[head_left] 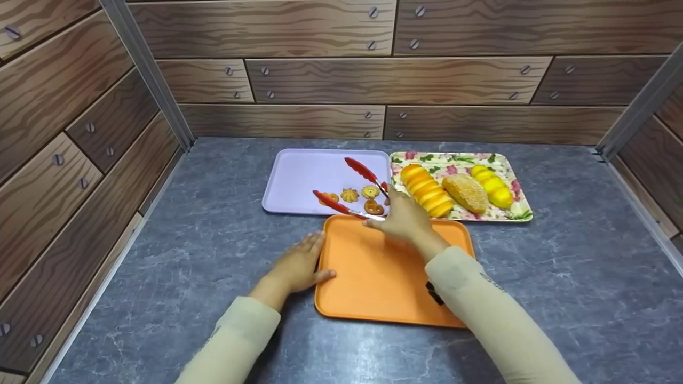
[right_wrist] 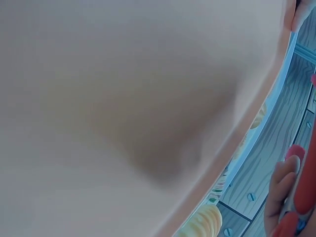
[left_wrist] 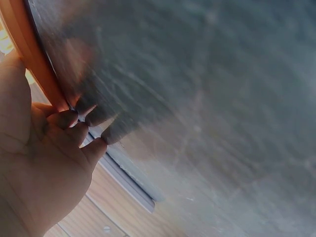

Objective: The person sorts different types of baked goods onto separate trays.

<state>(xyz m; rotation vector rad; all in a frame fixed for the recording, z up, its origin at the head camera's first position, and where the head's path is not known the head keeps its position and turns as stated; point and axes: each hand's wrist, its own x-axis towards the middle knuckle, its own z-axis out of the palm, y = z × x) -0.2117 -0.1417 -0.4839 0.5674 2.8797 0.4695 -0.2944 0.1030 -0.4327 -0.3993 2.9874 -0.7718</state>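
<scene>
My right hand (head_left: 408, 216) holds a pair of tongs (head_left: 360, 169) with red tips, its arms spread wide over the near right part of a purple tray (head_left: 299, 176). Around the tips lie a star-shaped cookie (head_left: 349, 195), a round cookie (head_left: 370, 191), a pretzel (head_left: 374, 207) and another cookie, partly covered by the lower tip. Nothing is pinched between the tips. My left hand (head_left: 296, 266) rests against the left edge of an orange tray (head_left: 373, 288), thumb over the rim, fingers along its outer side; the left wrist view shows its fingertips down at the tabletop.
Right of the purple tray stands a floral tray (head_left: 520, 210) with an orange ridged bread (head_left: 427, 189), a sesame bun (head_left: 465, 193) and a yellow ridged bread (head_left: 492, 186). Wood-patterned panels (head_left: 320, 80) enclose the grey marbled tabletop (head_left: 213, 224) at the back and sides.
</scene>
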